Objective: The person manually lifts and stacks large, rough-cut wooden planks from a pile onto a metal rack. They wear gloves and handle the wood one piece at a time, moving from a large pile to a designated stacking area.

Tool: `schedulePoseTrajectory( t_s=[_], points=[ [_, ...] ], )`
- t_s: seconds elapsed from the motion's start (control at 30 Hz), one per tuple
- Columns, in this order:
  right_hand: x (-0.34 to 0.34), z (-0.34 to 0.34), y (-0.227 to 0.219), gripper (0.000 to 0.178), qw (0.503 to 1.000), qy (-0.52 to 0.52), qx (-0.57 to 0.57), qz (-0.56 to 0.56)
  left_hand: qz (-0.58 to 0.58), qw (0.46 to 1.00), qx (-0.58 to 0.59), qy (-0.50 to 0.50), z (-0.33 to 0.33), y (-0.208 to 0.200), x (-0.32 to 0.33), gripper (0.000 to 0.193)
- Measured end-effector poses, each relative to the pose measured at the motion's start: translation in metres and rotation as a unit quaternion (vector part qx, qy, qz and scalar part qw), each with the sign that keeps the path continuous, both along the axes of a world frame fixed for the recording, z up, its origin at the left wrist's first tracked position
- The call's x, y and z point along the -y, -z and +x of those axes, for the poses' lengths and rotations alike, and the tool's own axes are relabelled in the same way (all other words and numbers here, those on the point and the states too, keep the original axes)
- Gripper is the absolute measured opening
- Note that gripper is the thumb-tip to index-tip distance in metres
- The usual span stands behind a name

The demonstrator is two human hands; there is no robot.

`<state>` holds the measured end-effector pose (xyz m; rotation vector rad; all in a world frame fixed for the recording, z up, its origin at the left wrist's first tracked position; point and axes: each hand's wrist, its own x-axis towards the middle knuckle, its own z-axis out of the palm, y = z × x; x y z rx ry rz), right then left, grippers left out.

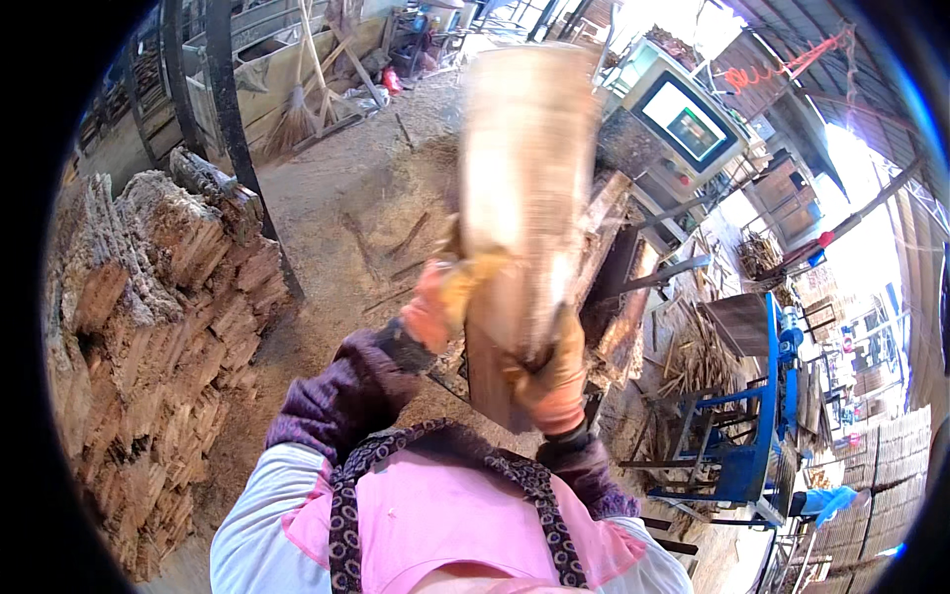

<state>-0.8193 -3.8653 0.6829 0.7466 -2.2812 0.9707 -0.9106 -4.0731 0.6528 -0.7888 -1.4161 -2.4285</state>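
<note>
Both hands are gloved and clamped on the bottom end of a big wood slab (524, 188), left hand (440, 302) up on its left edge, right hand (554, 381) lower down, wrapped around the right edge. Looks like that staggered grip is what keeps the piece standing upright in front of the chest, since most of its length sticks up well above the gloves. The slab is blurry, so I can't make out its surface much, just pale wood. Just behind it is a dark machine bed (618, 297) covered in bark and scraps. Off to the left, a stack of split wood (158, 327) is piled against the sawdust floor (346, 228). To the right sits a blue metal frame (752, 436), and farther back a control screen (690, 119) and a broom (294, 114).
</note>
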Motion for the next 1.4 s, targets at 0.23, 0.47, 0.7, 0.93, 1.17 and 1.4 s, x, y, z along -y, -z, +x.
schedulePoseTrajectory(
  t_s=[0.23, 0.47, 0.7, 0.93, 1.17, 1.4],
  points=[
    [-0.116, -0.101, 0.003, 0.086, 0.975, 0.014, -0.007, -0.220, -0.071, 0.995, 0.043, 0.059, 0.016, -0.076, -0.089, 0.069],
    [-0.213, -0.303, 0.082, 0.045, 0.904, 0.254, 0.230, 0.255, -0.167, 0.972, 0.157, 0.057, 0.026, 0.048, -0.014, 0.066],
    [0.107, -0.193, -0.029, 0.070, 0.984, -0.010, -0.168, -0.054, -0.197, 0.864, 0.360, -0.293, 0.057, 0.211, 0.238, 0.061],
    [0.434, -0.243, 0.115, 0.099, 0.939, -0.288, 0.174, 0.070, -0.136, 0.798, 0.444, -0.384, 0.105, 0.153, 0.361, 0.055],
    [0.587, -0.246, 0.217, 0.101, 0.828, -0.368, 0.392, -0.159, -0.218, 0.794, 0.444, -0.354, 0.151, 0.234, 0.396, 0.048],
    [0.569, -0.258, 0.165, 0.086, 0.901, -0.323, 0.272, -0.096, -0.029, 0.871, 0.443, -0.212, 0.082, 0.186, 0.387, 0.064]
  ],
)
